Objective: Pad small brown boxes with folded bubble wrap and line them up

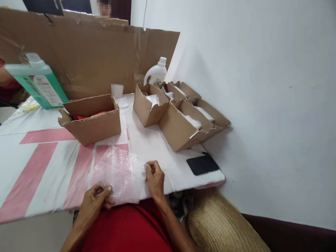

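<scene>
A clear sheet of bubble wrap [118, 171] lies on the table's near edge, over the pink and white cloth. At its lower left, my left hand [98, 197] is closed on the sheet's edge, thumb against fingers. My right hand [155, 175] pinches the sheet's right edge. Beyond the sheet stands an open cardboard box [101, 124] with red items inside, partly hidden by its front wall.
Several cardboard bins [173, 126] holding bubble-wrapped items stand at right against the wall. A black phone [202, 164] and a pen lie near the right corner. Behind are a green liquid bottle [48, 84], a white jug [157, 71] and a cardboard partition [91, 56].
</scene>
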Demonstrator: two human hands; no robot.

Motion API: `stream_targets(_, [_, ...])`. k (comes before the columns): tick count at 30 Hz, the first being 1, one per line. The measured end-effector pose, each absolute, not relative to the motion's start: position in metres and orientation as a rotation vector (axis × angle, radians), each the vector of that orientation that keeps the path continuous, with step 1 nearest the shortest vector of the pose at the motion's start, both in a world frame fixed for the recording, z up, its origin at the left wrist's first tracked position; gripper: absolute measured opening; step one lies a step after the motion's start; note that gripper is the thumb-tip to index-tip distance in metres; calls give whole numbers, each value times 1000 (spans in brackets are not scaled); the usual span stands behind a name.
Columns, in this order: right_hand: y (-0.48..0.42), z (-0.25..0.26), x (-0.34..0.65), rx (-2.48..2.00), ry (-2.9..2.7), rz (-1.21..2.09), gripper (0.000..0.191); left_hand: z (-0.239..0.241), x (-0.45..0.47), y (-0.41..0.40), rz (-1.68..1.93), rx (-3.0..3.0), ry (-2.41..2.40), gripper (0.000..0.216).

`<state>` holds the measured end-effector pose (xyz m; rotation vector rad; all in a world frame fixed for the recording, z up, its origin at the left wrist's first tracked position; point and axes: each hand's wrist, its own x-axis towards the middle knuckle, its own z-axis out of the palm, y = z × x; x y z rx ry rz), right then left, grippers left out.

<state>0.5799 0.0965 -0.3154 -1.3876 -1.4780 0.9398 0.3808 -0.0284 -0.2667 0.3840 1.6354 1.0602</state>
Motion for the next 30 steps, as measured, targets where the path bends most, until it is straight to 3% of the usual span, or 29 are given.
stream_targets(7, [160,-304,575,-1238,-1702,936,19,-235,401,-64,672,768,1384,47])
stream_targets(12, [162,-278,568,-1153,-1741,674,30,-196,390,-46,742,1021,1397,38])
stream_targets(15, [124,-275,549,-895,-1986,535,42,-228,389,-14,1017,1444,1789,33])
stream_targets(17, [100,-283,530,-732,-2224,532,57,-271,389,4,1082,1759,2006,44])
stream_targets(22, [90,-313,505,-729,-2605,556,74,-356,382,16,782,2320,2185,61])
stream_targets(30, [137,-326,545,-1116,-2631,466,85,-337,375,13,531,2431,2339,80])
